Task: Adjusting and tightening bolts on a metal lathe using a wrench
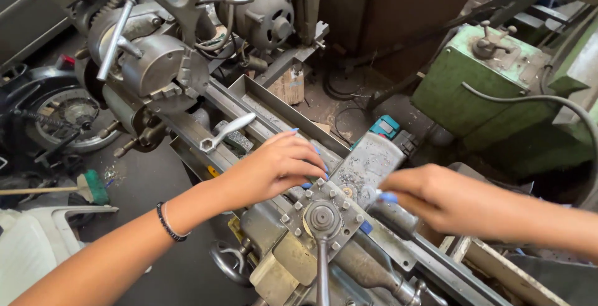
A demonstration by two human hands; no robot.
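At the upper left of the frame sits the round metal chuck of a lathe, with a silver wrench lying just below it on the lathe bed. In the middle, the left hand rests with curled fingers on the square tool post. To the right, the right hand pinches the gray metal slide beside the post.

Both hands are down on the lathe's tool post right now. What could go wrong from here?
The left hand lies beside the tool post, whose protruding bolt heads could nick fingers. The chuck key appears to sit in the chuck; it could be flung if the spindle turned. The wrench lying loose on the bed might slide off.
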